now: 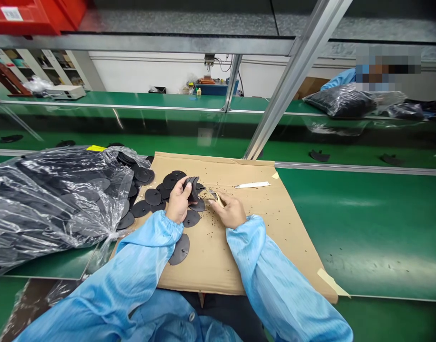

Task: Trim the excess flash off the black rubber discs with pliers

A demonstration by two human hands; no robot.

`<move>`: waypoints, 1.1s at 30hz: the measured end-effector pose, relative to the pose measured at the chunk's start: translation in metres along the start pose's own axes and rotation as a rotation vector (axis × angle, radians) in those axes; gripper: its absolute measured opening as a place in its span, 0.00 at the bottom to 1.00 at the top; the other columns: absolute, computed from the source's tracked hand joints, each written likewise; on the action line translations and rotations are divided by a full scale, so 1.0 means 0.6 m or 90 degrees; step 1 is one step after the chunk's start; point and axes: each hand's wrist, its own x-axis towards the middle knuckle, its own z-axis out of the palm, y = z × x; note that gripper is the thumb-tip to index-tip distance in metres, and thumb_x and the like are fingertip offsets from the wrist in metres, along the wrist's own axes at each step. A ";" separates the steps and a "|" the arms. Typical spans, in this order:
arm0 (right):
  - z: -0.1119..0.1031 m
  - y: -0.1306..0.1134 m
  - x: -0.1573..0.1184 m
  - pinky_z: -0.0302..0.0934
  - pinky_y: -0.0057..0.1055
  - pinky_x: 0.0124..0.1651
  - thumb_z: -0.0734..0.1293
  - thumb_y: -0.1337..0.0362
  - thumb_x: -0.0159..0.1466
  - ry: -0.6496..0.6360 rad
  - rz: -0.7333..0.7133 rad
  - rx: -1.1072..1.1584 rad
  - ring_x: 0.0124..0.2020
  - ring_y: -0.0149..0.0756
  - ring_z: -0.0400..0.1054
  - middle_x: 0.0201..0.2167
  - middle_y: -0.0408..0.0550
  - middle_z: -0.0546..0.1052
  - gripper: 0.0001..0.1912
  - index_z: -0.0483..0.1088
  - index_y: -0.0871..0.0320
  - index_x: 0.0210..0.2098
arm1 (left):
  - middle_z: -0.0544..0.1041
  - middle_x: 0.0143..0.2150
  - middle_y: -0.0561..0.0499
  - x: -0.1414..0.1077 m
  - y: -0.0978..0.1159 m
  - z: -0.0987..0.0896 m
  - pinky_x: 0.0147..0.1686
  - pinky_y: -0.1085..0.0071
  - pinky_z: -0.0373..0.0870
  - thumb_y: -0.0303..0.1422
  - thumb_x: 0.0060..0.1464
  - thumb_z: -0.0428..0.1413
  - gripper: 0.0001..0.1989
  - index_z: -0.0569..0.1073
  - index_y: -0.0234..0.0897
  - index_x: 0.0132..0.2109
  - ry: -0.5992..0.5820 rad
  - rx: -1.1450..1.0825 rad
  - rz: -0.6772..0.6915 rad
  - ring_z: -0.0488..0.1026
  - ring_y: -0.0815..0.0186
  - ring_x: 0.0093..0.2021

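Observation:
My left hand (177, 202) is closed around a small stack of curved black plastic pieces (192, 190), tilted up off the cardboard. To its right, my right hand (232, 209) grips a pair of cutting pliers (218, 198) with pale handles. The pliers' jaws point toward the stack, a short gap away from it. Flat black discs (152, 197) lie loose around and behind my left hand. One more black disc (179, 249) rests by my left sleeve. Tiny black scraps are scattered over the cardboard sheet (218, 266).
A clear plastic bag (61, 204) full of black discs lies at the left. A white-handled knife (252, 185) is on the cardboard's far part. A metal post (296, 80) rises behind the sheet. Beyond it, a person in blue (341, 80) is beside black bags (341, 100).

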 end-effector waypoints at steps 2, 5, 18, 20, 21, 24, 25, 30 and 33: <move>0.000 0.002 0.001 0.65 0.33 0.43 0.64 0.53 0.63 -0.004 0.025 0.070 0.38 0.39 0.71 0.36 0.47 0.78 0.16 0.75 0.55 0.44 | 0.72 0.33 0.52 0.001 0.001 -0.001 0.17 0.76 0.64 0.39 0.50 0.60 0.26 0.64 0.37 0.55 0.019 -0.016 -0.009 0.68 0.72 0.22; -0.003 0.004 0.001 0.65 0.35 0.43 0.65 0.52 0.62 0.038 0.046 0.095 0.37 0.40 0.70 0.36 0.48 0.77 0.17 0.75 0.56 0.44 | 0.70 0.28 0.56 0.002 0.007 -0.001 0.19 0.76 0.63 0.33 0.46 0.63 0.25 0.64 0.35 0.51 0.035 -0.071 -0.048 0.66 0.73 0.21; -0.008 -0.019 -0.008 0.63 0.41 0.55 0.63 0.57 0.65 0.117 -0.157 0.134 0.52 0.42 0.68 0.51 0.55 0.73 0.21 0.66 0.57 0.55 | 0.78 0.37 0.48 -0.011 0.008 0.002 0.40 0.72 0.70 0.28 0.37 0.68 0.19 0.74 0.30 0.40 -0.163 -0.079 -0.070 0.74 0.68 0.37; -0.007 -0.025 -0.011 0.63 0.40 0.56 0.63 0.57 0.65 0.077 -0.191 0.111 0.53 0.42 0.67 0.52 0.55 0.73 0.23 0.63 0.57 0.58 | 0.78 0.36 0.49 -0.010 0.007 0.001 0.38 0.71 0.71 0.29 0.37 0.69 0.22 0.73 0.31 0.41 -0.152 -0.094 -0.069 0.74 0.68 0.36; -0.007 -0.028 -0.013 0.63 0.41 0.55 0.63 0.57 0.65 0.059 -0.205 0.098 0.53 0.42 0.68 0.52 0.55 0.72 0.25 0.62 0.57 0.59 | 0.78 0.36 0.49 -0.009 0.007 0.000 0.38 0.71 0.71 0.30 0.36 0.69 0.23 0.72 0.32 0.42 -0.135 -0.110 -0.066 0.75 0.68 0.35; -0.006 -0.035 -0.017 0.63 0.41 0.56 0.63 0.56 0.65 0.011 -0.252 0.067 0.54 0.42 0.67 0.53 0.56 0.71 0.26 0.60 0.57 0.61 | 0.77 0.35 0.50 -0.002 0.010 -0.003 0.34 0.73 0.71 0.31 0.38 0.69 0.24 0.70 0.33 0.43 -0.086 -0.156 -0.080 0.74 0.69 0.33; -0.005 -0.037 -0.017 0.63 0.41 0.56 0.62 0.56 0.66 -0.003 -0.266 0.064 0.54 0.42 0.66 0.53 0.56 0.71 0.26 0.61 0.57 0.60 | 0.77 0.35 0.50 0.000 0.012 -0.004 0.31 0.74 0.71 0.32 0.40 0.68 0.22 0.70 0.34 0.43 -0.070 -0.170 -0.091 0.74 0.69 0.33; 0.000 -0.036 -0.016 0.66 0.37 0.52 0.63 0.56 0.65 0.055 -0.223 0.011 0.49 0.41 0.69 0.49 0.56 0.73 0.22 0.65 0.58 0.56 | 0.68 0.26 0.56 0.004 0.024 -0.012 0.14 0.81 0.55 0.32 0.49 0.62 0.14 0.70 0.35 0.43 -0.063 -0.236 -0.173 0.63 0.77 0.19; 0.005 -0.029 -0.014 0.67 0.36 0.47 0.63 0.55 0.65 0.074 -0.170 -0.070 0.41 0.40 0.72 0.42 0.53 0.76 0.20 0.68 0.57 0.54 | 0.64 0.24 0.57 0.001 0.028 -0.013 0.13 0.82 0.49 0.33 0.51 0.61 0.10 0.70 0.33 0.39 -0.104 -0.248 -0.224 0.56 0.79 0.16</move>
